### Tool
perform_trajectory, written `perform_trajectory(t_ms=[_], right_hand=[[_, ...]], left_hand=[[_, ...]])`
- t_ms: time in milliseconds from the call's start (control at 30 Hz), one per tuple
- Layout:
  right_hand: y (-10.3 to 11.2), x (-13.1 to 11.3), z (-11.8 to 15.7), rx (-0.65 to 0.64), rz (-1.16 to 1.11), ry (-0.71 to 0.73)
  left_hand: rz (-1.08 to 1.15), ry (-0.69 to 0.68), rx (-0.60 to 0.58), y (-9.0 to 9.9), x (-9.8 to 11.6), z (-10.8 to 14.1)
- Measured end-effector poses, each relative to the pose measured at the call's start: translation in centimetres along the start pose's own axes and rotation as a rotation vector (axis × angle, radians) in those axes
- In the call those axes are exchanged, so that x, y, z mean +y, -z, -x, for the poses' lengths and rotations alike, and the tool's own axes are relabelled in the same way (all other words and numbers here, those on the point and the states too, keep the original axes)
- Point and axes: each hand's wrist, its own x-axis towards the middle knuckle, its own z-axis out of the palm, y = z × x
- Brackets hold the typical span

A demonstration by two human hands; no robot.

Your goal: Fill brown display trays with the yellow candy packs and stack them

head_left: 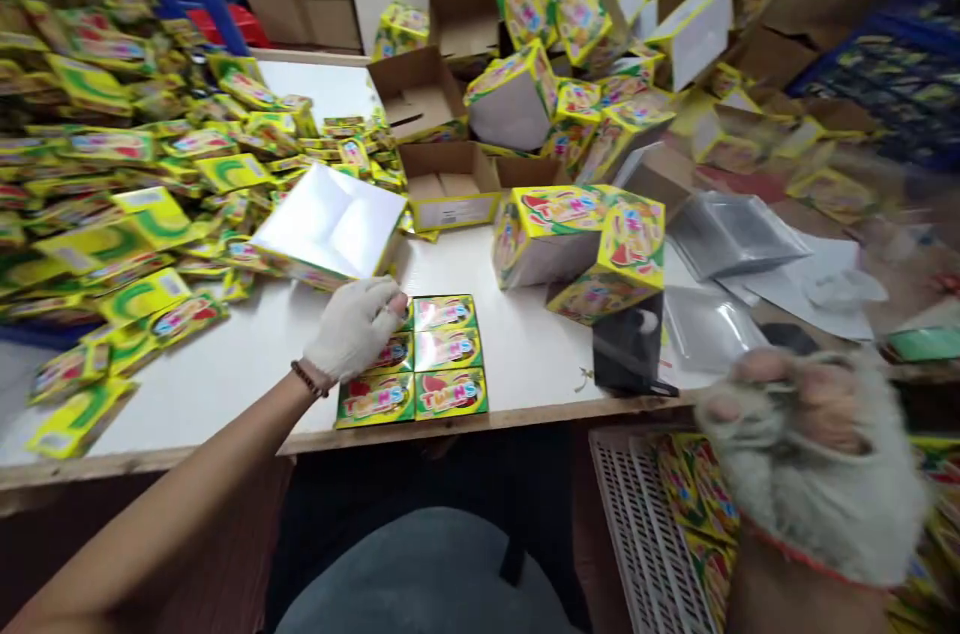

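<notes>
Closest to the lens, blurred above the white plastic crate (619, 514): gloved right hand (817, 454), bare fingertips bunched and curled, clamped or empty impossible to tell. On the white tabletop (540, 364), close to the front edge: six TWINS cartons (451, 392), two across and three deep, sides touching. Over the upper-left ones, gloved left hand (360, 329), fingers close together, actual grip unclear. Probably light, fairly stiff, slightly slick, and prone to denting at corners; best held by opposite side walls, pressed gently. Glossy yellow-green faces, red fruit print, pale lettering.
</notes>
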Motion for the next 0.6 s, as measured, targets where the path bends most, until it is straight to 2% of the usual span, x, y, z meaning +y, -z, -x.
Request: perform_trajectory(t_ms=[67,133,167,233,300,367,500,600], right_hand=[[-4.7,-0.7,0.3,-0.025,-0.352,-0.137],[-9.4,-0.7,-0.3,-0.146,-0.691,-0.364],[-11.5,-0.4,-0.8,-0.207,-0.792,-0.462],[-14.7,0.5,-1.8,-0.308,-0.865,-0.577],[-16.4,1.6,-2.5,-0.378,-0.871,-0.627],[-16.9,2.4,-2.9,-0.43,-0.858,-0.664],[-16.4,3.1,-2.7,-0.516,-0.804,-0.758],[-16.1,2.9,-2.6,-0.523,-0.751,-0.785]], left_hand=[[0.061,0.1,0.034,1.1,-2.0,-0.7],[0.243,0.168,0.117,1.8,-3.8,-1.2],[0.371,0.202,0.181,2.0,-4.4,-1.2],[0.616,0.275,0.293,2.2,-5.1,-1.0],[0.666,0.285,0.338,2.2,-5.0,-0.3],[0.45,0.157,0.267,2.1,-4.0,0.4],[-0.196,-0.235,-0.067,1.0,-0.2,0.5],[-0.414,-0.406,-0.264,-0.6,2.8,-0.7]])
